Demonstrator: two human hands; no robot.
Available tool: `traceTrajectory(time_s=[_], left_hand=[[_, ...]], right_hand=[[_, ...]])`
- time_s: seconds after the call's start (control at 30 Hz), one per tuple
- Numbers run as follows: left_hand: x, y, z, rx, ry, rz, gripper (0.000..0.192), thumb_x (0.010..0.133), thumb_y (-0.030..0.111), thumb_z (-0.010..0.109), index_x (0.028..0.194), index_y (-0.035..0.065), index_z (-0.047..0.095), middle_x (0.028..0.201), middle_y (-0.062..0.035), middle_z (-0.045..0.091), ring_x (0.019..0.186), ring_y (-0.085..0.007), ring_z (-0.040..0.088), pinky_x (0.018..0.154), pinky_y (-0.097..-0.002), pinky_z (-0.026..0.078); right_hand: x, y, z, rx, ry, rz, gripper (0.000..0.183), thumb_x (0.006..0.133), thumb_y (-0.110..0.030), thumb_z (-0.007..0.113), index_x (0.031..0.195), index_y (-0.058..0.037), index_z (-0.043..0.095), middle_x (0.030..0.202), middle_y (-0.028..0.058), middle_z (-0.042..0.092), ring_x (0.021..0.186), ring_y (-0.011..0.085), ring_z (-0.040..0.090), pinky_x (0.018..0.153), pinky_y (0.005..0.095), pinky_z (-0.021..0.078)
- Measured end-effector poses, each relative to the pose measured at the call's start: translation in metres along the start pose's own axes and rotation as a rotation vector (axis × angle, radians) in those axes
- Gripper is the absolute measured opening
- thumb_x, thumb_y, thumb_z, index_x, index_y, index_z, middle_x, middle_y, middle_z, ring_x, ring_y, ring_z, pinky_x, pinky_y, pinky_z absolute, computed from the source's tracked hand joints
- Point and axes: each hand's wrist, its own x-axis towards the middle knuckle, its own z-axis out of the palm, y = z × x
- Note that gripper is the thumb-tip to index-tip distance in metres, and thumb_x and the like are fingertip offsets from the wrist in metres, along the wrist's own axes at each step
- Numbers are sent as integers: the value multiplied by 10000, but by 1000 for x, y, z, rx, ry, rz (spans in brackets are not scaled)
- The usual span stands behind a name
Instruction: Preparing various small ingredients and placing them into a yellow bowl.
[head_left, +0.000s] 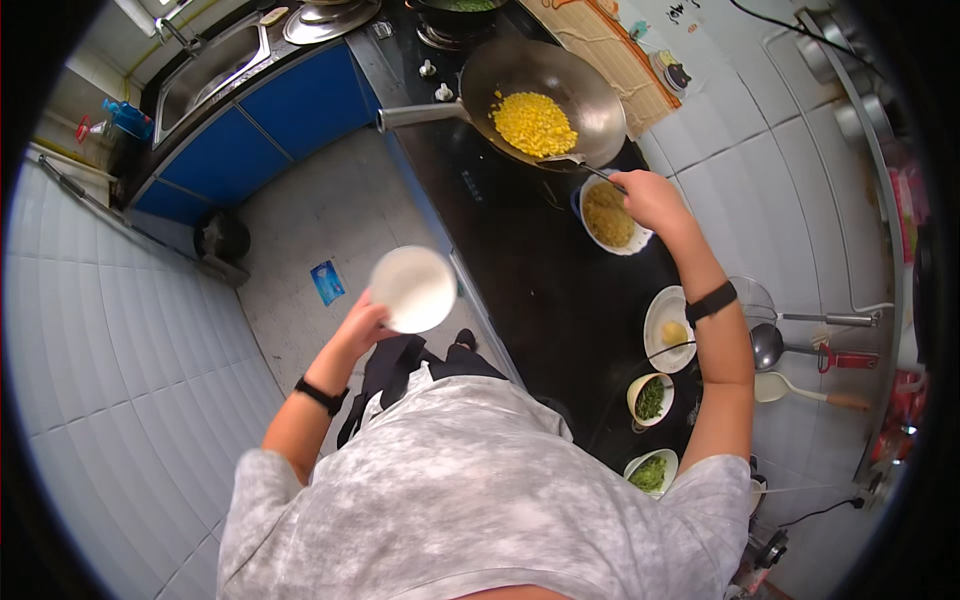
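Note:
My left hand (367, 322) grips the rim side of a white bowl (414, 289), held out over the floor beside the counter edge. The bowl is slightly blurred, and its inside looks pale. In my right hand (651, 196) is the dark handle of a metal spatula (564, 159), whose blade rests at the near rim of the wok. Yellow corn kernels (534, 124) lie heaped inside the steel wok (592, 97). The wok's metal handle (424, 115) points left over the counter edge. Just below my right hand stands a bowl of yellowish, mushy food (607, 215).
Along the black counter (517, 247) stand an oval plate (660, 352) with a yellow lump and two bowls of chopped greens (651, 399) (649, 474). Utensils, including a ladle (766, 346), hang at right. A sink (214, 79) and a pan of greens (461, 9) are at the far end.

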Motion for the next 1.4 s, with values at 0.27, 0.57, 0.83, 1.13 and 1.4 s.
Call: traceTrajectory(time_s=[0.27, 0.57, 0.83, 1.13, 1.4], left_hand=[[-75, 18, -140, -240, 426, 84, 758, 583, 30, 451, 1319, 174, 338, 1219, -70, 511, 1082, -265, 538, 792, -461, 476], [-46, 53, -164, -250, 367, 86, 723, 614, 48, 479, 1314, 177, 352, 1232, -54, 495, 1047, -234, 537, 819, -418, 461], [-19, 79, -160, -454, 294, 93, 437, 664, -4, 508, 1100, 32, 522, 1014, -51, 594, 887, -173, 579, 715, -273, 471], [-32, 99, -187, -517, 242, 143, 443, 661, 8, 522, 1104, 31, 526, 1037, -60, 608, 950, -179, 595, 762, -278, 495], [-96, 153, -249, -633, 340, 297, 559, 678, 56, 527, 1234, 45, 472, 1187, -100, 561, 1098, -258, 546, 923, -382, 455]], right_hand=[[120, -25, 46, 41, 189, 265, 305, 819, -75, 452, 1083, -75, 606, 968, 195, 639, 925, 361, 603, 775, 465, 479], [131, -34, 77, 61, 140, 217, 372, 786, -47, 488, 1147, -49, 578, 1007, 222, 623, 961, 384, 583, 819, 456, 471], [31, -56, -50, 111, -223, 131, 396, 725, -39, 502, 1102, -68, 616, 1035, 189, 626, 975, 352, 585, 858, 413, 461], [77, -60, 71, 41, 204, 272, 309, 778, -122, 572, 1080, -57, 575, 961, 222, 600, 914, 413, 567, 791, 485, 460], [61, -197, 21, -54, 213, 156, 364, 784, -233, 650, 1108, -90, 564, 823, 150, 595, 735, 335, 589, 661, 428, 476]])
